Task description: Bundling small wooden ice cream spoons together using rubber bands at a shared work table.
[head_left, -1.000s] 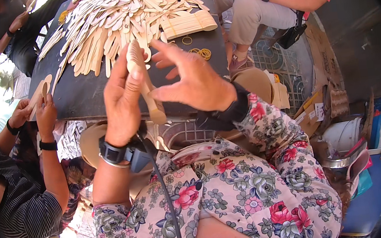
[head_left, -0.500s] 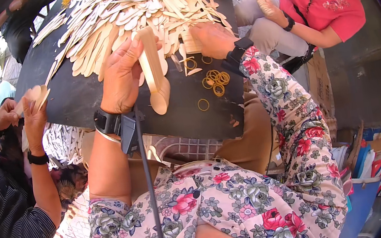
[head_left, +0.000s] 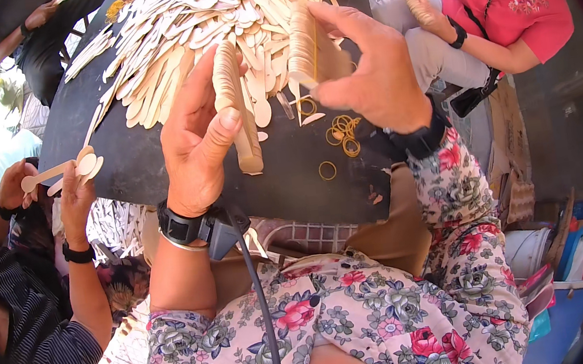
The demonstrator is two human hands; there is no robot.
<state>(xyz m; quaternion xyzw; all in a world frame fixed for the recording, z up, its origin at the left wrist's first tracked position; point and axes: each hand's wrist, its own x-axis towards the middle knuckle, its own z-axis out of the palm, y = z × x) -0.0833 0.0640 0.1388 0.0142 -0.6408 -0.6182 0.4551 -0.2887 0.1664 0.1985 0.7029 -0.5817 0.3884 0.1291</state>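
My left hand (head_left: pixel 192 143) is closed around a neat stack of wooden spoons (head_left: pixel 249 151), held upright above the table's near part. Facing it, my right hand (head_left: pixel 392 82) grips a second, thicker bundle of wooden spoons (head_left: pixel 302 42) between thumb and fingers. A yellow rubber band runs across that bundle. The two stacks are close together but apart. Below my right hand, several loose rubber bands (head_left: pixel 346 131) lie on the dark table (head_left: pixel 286 201), with a single band (head_left: pixel 327 170) nearer to me. Behind both hands spreads a large pile of loose wooden spoons (head_left: pixel 191 19).
At the left, a co-worker's hands (head_left: pixel 75 201) hold a few wooden spoons. Another person in a pink top (head_left: pixel 514 9) sits at the right, one hand reaching to the table and the other holding a bundle. A blue bin (head_left: pixel 566 315) stands at the lower right.
My right hand has come up from the table with the banded bundle and turned toward my left. The left stack has been turned. The co-worker's hands at left have shifted, fanning their spoons.
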